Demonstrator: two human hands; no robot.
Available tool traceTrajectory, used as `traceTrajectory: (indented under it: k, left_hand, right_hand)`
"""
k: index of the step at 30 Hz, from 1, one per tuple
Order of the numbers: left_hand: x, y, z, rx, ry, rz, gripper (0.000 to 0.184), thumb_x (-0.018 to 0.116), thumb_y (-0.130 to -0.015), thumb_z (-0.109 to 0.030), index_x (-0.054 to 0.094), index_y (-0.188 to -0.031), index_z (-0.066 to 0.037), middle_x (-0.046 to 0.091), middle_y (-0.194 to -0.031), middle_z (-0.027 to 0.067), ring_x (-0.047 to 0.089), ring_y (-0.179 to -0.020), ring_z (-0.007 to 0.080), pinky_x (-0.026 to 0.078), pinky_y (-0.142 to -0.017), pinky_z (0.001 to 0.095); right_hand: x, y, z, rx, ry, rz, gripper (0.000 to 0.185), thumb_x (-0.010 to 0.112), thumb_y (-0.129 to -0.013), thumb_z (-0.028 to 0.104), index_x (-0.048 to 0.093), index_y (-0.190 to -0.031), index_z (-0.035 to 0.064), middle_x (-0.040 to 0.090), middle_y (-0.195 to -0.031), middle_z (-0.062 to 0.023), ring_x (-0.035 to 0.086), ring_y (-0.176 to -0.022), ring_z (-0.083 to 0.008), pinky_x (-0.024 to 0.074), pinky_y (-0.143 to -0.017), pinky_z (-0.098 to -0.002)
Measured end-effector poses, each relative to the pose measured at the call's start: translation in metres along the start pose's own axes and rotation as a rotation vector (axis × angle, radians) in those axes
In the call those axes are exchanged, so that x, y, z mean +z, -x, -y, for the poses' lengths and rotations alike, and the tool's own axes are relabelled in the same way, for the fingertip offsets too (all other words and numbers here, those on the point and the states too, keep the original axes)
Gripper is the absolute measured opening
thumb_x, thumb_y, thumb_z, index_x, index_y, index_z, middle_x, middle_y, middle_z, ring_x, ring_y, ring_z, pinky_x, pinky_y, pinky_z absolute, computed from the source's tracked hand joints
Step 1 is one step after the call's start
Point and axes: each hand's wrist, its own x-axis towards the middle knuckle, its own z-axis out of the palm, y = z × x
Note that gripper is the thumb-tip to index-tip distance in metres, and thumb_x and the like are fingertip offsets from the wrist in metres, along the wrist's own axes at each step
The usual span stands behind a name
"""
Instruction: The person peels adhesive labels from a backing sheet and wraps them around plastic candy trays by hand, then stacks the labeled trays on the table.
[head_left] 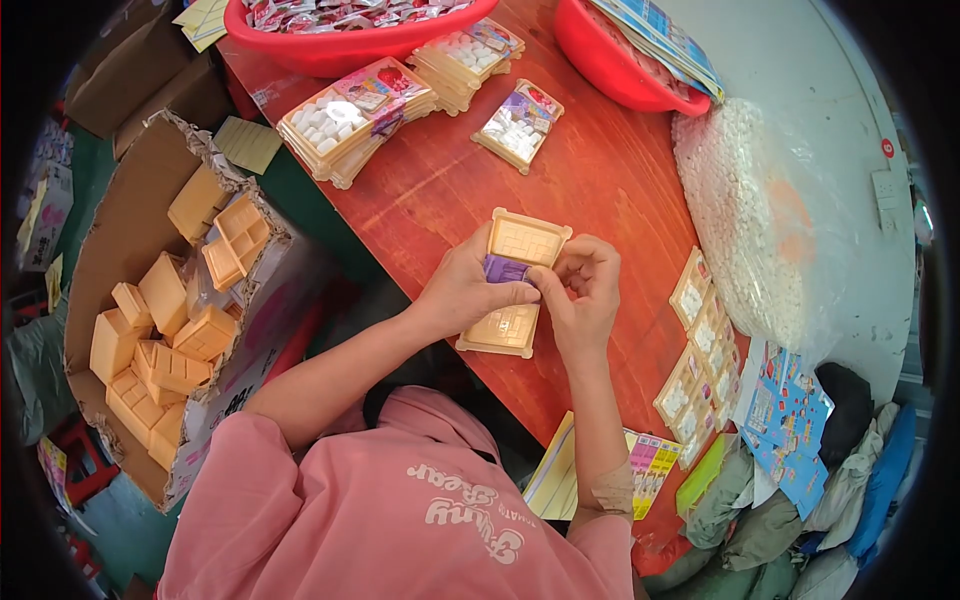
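Note:
My left hand (pixel 462 278) grips the left side of a cream plastic tray (pixel 530 238) with moulded compartments, its thumb across the front. A small purple packet (pixel 506 269) lies over the tray's middle section. My right hand (pixel 582 290) is curled at the tray's right edge, thumb and fingertips closed on the packet's right end. The tray's two end sections show no contents. Beyond my hands, one filled tray (pixel 519 125) with white pieces and a purple middle lies on the red-brown table (pixel 420 215).
Stacks of filled trays (pixel 345 115) stand at the table's far left, near a red basin (pixel 340 50) of sachets. Another red basin (pixel 620 60) holds printed sheets. A bag of white pieces (pixel 750 230) and more filled trays (pixel 690 390) are at right. A carton (pixel 130 220) holds unfilled trays.

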Motion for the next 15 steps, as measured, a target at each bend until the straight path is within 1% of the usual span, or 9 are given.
traceTrajectory:
  k: [2, 5, 8, 9, 11, 14, 15]
  left_hand:
    - [0.000, -0.001, 0.002, 0.009, -0.027, -0.029, 0.057, 0.076, -0.074, -0.009, 0.043, -0.121, -0.002, 0.058, -0.110, 0.0076, 0.058, -0.099, 0.0133, 0.050, -0.083, 0.0295]
    - [-0.001, -0.003, 0.005, 0.036, 0.035, -0.039, 0.056, 0.076, -0.074, -0.008, 0.045, -0.120, -0.003, 0.058, -0.110, 0.0072, 0.058, -0.098, 0.0133, 0.051, -0.083, 0.0298]
    - [0.001, -0.001, -0.007, 0.005, 0.218, -0.060, 0.055, 0.075, -0.074, -0.007, 0.046, -0.120, -0.003, 0.059, -0.108, 0.0070, 0.059, -0.097, 0.0135, 0.051, -0.083, 0.0295]
    - [0.002, 0.000, -0.010, -0.008, 0.230, -0.077, 0.053, 0.074, -0.075, -0.007, 0.046, -0.120, -0.003, 0.060, -0.108, 0.0068, 0.060, -0.096, 0.0134, 0.051, -0.083, 0.0292]
    - [0.001, 0.001, -0.016, -0.027, 0.254, -0.112, 0.050, 0.073, -0.076, -0.005, 0.047, -0.119, -0.002, 0.061, -0.106, 0.0065, 0.060, -0.094, 0.0133, 0.051, -0.082, 0.0285]
    - [-0.002, -0.001, -0.017, 0.082, 0.080, -0.198, 0.036, 0.069, -0.074, 0.002, 0.055, -0.107, -0.003, 0.063, -0.095, 0.0046, 0.062, -0.091, 0.0161, 0.051, -0.076, 0.0296]
    - [-0.003, 0.001, -0.021, 0.176, -0.081, -0.181, 0.034, 0.069, -0.073, 0.000, 0.056, -0.104, -0.005, 0.063, -0.094, 0.0042, 0.062, -0.091, 0.0182, 0.050, -0.078, 0.0302]
  right_hand:
    - [0.003, -0.001, 0.008, 0.091, -0.071, -0.009, 0.025, 0.068, -0.078, -0.001, 0.049, -0.094, 0.0040, 0.049, -0.095, -0.0049, 0.052, -0.072, -0.0088, 0.0457, -0.059, -0.0219]
    - [0.015, 0.003, -0.004, -0.029, 0.025, -0.103, 0.019, 0.067, -0.081, 0.001, 0.051, -0.091, 0.0034, 0.050, -0.093, -0.0043, 0.051, -0.070, -0.0083, 0.0452, -0.059, -0.0214]
    - [0.018, -0.004, -0.008, -0.135, 0.167, -0.133, 0.012, 0.063, -0.086, 0.008, 0.052, -0.088, 0.0026, 0.054, -0.088, -0.0026, 0.052, -0.069, -0.0075, 0.0448, -0.059, -0.0209]
    - [0.017, -0.005, -0.006, -0.028, 0.071, -0.148, 0.012, 0.061, -0.088, 0.012, 0.053, -0.088, 0.0027, 0.055, -0.085, -0.0024, 0.053, -0.067, -0.0077, 0.0447, -0.058, -0.0208]
    - [0.011, -0.014, 0.004, 0.179, -0.121, -0.172, 0.018, 0.056, -0.093, 0.020, 0.056, -0.088, 0.0027, 0.057, -0.079, -0.0020, 0.053, -0.063, -0.0083, 0.0443, -0.057, -0.0205]
    - [-0.016, -0.015, 0.020, 0.352, -0.091, -0.075, 0.029, 0.048, -0.097, 0.028, 0.059, -0.091, 0.0018, 0.058, -0.072, -0.0020, 0.053, -0.060, -0.0090, 0.0449, -0.056, -0.0207]
    - [-0.024, -0.016, 0.022, 0.458, -0.141, -0.024, 0.049, 0.037, -0.098, 0.042, 0.061, -0.092, -0.0004, 0.061, -0.074, -0.0047, 0.057, -0.059, -0.0107, 0.0481, -0.056, -0.0215]
